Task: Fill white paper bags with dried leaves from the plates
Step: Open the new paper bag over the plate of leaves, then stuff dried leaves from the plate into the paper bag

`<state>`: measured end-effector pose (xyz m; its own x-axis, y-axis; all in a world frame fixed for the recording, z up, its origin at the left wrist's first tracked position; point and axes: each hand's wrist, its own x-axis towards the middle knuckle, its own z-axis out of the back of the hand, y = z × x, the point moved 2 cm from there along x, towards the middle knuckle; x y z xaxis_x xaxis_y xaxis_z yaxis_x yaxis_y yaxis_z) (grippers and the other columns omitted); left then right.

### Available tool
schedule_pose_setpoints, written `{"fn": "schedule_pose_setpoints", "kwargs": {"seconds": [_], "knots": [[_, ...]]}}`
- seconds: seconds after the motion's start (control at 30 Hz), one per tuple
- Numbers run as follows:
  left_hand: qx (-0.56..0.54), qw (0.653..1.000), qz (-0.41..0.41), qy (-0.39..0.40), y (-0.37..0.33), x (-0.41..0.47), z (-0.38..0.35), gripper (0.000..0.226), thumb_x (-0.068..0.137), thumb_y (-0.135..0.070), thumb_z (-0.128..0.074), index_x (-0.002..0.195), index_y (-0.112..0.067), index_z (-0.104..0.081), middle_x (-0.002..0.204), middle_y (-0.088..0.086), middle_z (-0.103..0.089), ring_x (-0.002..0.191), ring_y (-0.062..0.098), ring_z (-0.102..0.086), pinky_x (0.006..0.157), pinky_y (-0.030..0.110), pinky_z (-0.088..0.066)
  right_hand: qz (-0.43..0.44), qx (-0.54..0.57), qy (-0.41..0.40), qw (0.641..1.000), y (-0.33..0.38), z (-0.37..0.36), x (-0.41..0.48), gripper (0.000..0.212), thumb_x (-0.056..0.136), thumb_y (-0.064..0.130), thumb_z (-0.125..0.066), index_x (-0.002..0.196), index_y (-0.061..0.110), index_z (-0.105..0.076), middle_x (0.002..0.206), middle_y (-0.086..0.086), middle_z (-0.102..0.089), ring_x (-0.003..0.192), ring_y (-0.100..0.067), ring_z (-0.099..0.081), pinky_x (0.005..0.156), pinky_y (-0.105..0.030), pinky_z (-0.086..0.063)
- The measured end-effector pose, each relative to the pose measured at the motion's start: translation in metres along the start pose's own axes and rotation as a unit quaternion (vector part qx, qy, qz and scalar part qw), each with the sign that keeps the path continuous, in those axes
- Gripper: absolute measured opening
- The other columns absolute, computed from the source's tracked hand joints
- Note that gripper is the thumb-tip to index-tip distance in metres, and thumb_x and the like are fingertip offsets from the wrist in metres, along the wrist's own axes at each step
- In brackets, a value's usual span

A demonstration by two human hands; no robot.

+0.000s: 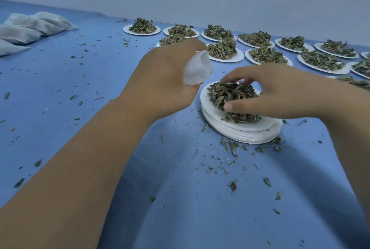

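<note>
Gathering a pinch from the nearest heap is judged to be the step in hand. The right hand is laid over the dried leaves on the top plate, with its fingers curled down on the far side and the thumb pressed in on the near side, so that a clump is closed between them. That plate is set on a stack of plates, which are bare as far as can be seen and are presumably used as a raised working spot close to the body.

The white paper bag is gripped in the left hand, bunched inside the curled fingers. It is held just beside and a little above the heap, apparently so that the leaves need be carried only a short way. Whether its mouth is open cannot be told.

Further back, more plates of leaves are ranged in rows. They are well apart from the filled bags piled at the far left, so finished work is kept clear of what waits. Many heaps are untouched, so much of the task is judged to be left. Crumbs are scattered over the blue cloth round the stack, and more spillage is thought likely unless the bag is brought close beneath the hand.
</note>
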<state>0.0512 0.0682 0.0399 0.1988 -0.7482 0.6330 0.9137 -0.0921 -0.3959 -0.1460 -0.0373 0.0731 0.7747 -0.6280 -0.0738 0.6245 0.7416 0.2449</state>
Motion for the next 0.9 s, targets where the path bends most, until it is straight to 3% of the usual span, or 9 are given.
{"fn": "schedule_pose_setpoints", "kwargs": {"seconds": [0.1,0.23,0.3,0.4,0.53,0.63,0.7,0.8,0.9], "knots": [[0.036,0.997,-0.030,0.059,-0.006,0.001,-0.007,0.039,0.080,-0.021,-0.066,0.113,-0.037,-0.053,0.091,-0.013,-0.058,0.079,0.019,-0.052,0.064,0.031,-0.046,0.012,-0.014,-0.045,0.999,-0.009,-0.010,-0.007,0.054,0.076,0.067,-0.071,0.126,0.061,-0.053,0.116,0.032,-0.049,0.083,0.020,-0.049,0.070,-0.012,-0.033],[0.049,0.990,-0.044,0.122,-0.015,0.020,-0.014,0.030,0.081,-0.015,-0.064,0.105,-0.027,-0.051,0.093,-0.005,-0.059,0.082,0.023,-0.055,0.064,0.037,-0.050,0.016,0.045,-0.095,0.994,-0.021,-0.011,-0.013,0.051,0.071,0.067,-0.072,0.118,0.065,-0.052,0.102,0.042,-0.049,0.083,0.036,-0.042,0.070,-0.013,-0.034],[0.053,0.990,-0.039,0.124,-0.018,0.031,-0.019,0.030,0.080,-0.012,-0.063,0.107,-0.021,-0.054,0.094,-0.001,-0.060,0.083,0.024,-0.055,0.067,0.042,-0.052,0.005,0.039,-0.072,0.997,-0.026,-0.013,-0.015,0.052,0.069,0.073,-0.068,0.118,0.065,-0.050,0.104,0.041,-0.049,0.089,0.030,-0.048,0.070,-0.015,-0.035],[0.047,0.992,-0.030,0.114,-0.019,0.032,-0.033,0.020,0.077,-0.010,-0.060,0.085,-0.022,-0.046,0.081,-0.004,-0.052,0.074,0.021,-0.051,0.062,0.041,-0.049,-0.001,0.038,-0.081,0.996,-0.031,-0.019,-0.016,0.045,0.072,0.066,-0.070,0.114,0.057,-0.058,0.110,0.024,-0.063,0.099,0.006,-0.060,0.072,-0.024,-0.045],[0.052,0.990,-0.026,0.129,-0.010,0.021,-0.045,0.034,0.076,-0.014,-0.064,0.074,-0.029,-0.034,0.076,-0.011,-0.040,0.067,0.007,-0.042,0.052,0.028,-0.029,-0.005,0.067,-0.132,0.989,-0.033,-0.016,-0.020,0.023,0.079,0.044,-0.081,0.098,0.050,-0.069,0.086,0.028,-0.065,0.081,0.018,-0.057,0.064,-0.016,-0.038],[0.034,0.992,-0.002,0.118,-0.007,0.017,-0.041,0.031,0.075,-0.018,-0.065,0.075,-0.028,-0.036,0.075,-0.009,-0.045,0.068,0.007,-0.045,0.051,0.028,-0.028,0.002,0.120,-0.176,0.977,-0.034,-0.009,-0.024,0.020,0.080,0.038,-0.082,0.095,0.047,-0.072,0.078,0.032,-0.065,0.067,0.023,-0.055,0.058,-0.018,-0.038],[0.035,0.994,-0.014,0.107,-0.010,0.017,-0.040,0.031,0.074,-0.017,-0.064,0.076,-0.026,-0.034,0.073,-0.007,-0.045,0.066,0.010,-0.045,0.051,0.029,-0.028,0.005,0.154,-0.220,0.963,-0.032,-0.006,-0.026,0.018,0.080,0.038,-0.082,0.092,0.046,-0.072,0.083,0.029,-0.065,0.072,0.021,-0.058,0.053,-0.020,-0.045],[0.061,0.993,-0.030,0.096,-0.016,0.016,-0.039,0.028,0.073,-0.018,-0.061,0.079,-0.025,-0.035,0.071,-0.005,-0.045,0.064,0.019,-0.046,0.052,0.030,-0.030,0.008,0.146,-0.266,0.953,-0.027,-0.001,-0.028,0.016,0.081,0.037,-0.080,0.092,0.045,-0.070,0.107,0.024,-0.064,0.087,0.014,-0.062,0.070,-0.026,-0.055],[0.088,0.991,-0.029,0.098,-0.018,0.015,-0.040,0.026,0.074,-0.020,-0.063,0.084,-0.023,-0.039,0.073,-0.005,-0.047,0.067,0.023,-0.048,0.054,0.032,-0.035,0.019,0.127,-0.295,0.947,-0.022,-0.001,-0.029,0.021,0.082,0.034,-0.079,0.099,0.044,-0.071,0.100,0.026,-0.063,0.079,0.017,-0.059,0.076,-0.013,-0.043]]}}
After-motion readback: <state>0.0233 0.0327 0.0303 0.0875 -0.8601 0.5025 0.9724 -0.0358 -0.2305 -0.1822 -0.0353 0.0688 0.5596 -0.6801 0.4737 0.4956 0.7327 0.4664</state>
